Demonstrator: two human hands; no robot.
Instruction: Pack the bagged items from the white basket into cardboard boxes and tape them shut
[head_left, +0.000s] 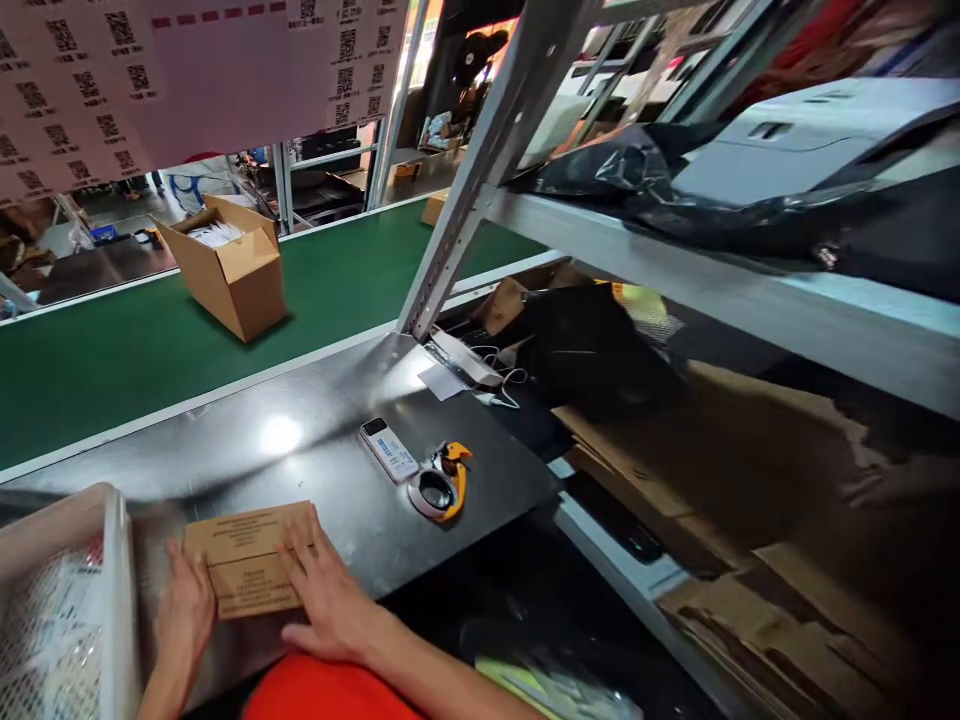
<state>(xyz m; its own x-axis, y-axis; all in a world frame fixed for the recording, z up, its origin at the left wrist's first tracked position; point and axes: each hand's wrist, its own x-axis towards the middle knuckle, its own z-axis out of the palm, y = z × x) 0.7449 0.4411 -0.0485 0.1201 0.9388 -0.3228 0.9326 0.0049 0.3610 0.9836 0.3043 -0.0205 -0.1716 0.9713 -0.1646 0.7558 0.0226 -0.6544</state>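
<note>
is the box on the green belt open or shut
Open. The box has its flaps standing up, and white items show inside it. It sits on the belt.

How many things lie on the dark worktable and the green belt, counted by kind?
Flat cardboard pieces under the hands: 1
Open cardboard boxes on the green belt: 1
Small white devices: 1
Tape dispensers: 1
White bins: 1
Total: 5
</note>
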